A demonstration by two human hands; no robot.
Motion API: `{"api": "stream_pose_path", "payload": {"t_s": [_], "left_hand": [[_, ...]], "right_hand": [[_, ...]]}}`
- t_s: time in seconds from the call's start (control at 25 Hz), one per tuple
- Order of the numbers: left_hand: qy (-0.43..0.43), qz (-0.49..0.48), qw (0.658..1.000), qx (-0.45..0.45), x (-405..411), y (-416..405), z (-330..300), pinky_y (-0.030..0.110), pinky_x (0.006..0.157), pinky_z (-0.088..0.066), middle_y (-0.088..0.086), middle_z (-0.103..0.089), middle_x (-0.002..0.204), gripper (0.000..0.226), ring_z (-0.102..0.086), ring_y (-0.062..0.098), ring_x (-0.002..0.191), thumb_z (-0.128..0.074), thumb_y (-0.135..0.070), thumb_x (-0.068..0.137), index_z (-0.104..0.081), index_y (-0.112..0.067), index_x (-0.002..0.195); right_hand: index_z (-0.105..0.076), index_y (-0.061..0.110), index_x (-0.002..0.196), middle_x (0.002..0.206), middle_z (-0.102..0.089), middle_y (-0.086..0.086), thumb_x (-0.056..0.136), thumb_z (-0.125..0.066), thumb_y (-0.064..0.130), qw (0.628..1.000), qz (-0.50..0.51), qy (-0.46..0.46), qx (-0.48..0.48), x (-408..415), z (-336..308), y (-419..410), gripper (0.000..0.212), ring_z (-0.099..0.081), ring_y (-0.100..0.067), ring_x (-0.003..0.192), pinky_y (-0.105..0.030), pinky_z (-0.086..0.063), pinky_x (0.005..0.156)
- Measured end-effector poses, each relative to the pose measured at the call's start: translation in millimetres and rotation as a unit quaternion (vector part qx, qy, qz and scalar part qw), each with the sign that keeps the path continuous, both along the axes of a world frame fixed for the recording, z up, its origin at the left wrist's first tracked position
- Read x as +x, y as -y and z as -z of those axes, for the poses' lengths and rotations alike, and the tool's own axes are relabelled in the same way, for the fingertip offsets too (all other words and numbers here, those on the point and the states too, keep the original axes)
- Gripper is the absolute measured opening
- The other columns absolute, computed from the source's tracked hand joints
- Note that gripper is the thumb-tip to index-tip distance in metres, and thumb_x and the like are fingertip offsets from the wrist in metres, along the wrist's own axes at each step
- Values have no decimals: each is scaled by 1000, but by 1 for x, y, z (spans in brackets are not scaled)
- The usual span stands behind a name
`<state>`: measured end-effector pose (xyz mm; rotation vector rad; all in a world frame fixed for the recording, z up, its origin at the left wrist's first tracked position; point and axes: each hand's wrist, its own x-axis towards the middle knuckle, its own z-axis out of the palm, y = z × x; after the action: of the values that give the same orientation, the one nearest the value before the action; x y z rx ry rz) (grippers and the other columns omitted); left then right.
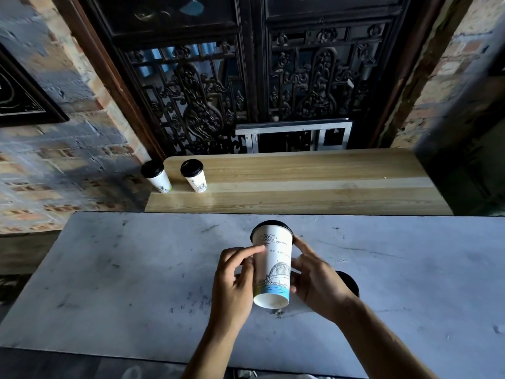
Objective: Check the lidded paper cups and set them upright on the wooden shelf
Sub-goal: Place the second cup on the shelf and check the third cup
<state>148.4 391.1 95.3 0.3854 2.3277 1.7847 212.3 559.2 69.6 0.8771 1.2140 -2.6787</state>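
White cup [272, 265] sits tipped between both hands over the table [123, 269], bottom showing, maybe for a look. Left hand [235, 280] and right hand [317, 283] pinch its sides. Shelf [300, 184] waits at twelve o'clock.

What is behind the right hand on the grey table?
A black lid shows past the right hand, which holds the tilted cup. Whatever is under that lid is covered.

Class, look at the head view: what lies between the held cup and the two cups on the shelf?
Only bare grey tabletop and bare shelf separate the held cup from them.
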Motion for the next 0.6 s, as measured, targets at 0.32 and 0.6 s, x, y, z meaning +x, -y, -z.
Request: {"api": "stream_pose_path", "payload": {"t_s": [0.32,0.6], "left_hand": [[101,-25,993,57,4,-4,-6,28,78,-58,-6,-75,105,18,-71,12,99,-68,-34,82,-71,-35,99],[127,-28,989,66,5,-5,-4,19,63,-57,-16,-76,96,13,-73,6,91,-70,-13,96,-67,-24,102]], "right_hand": [[-53,32,146,120,-67,-22,81,-67,22,999,-18,-22,-33,2,3,4,67,-66,-34,96,-41,-53,78],[-52,45,144,131,-67,-26,89,-62,23,998,-44,-42,-17,-2,4,2,60,-67,-35,108,-48,-55,92]]}}
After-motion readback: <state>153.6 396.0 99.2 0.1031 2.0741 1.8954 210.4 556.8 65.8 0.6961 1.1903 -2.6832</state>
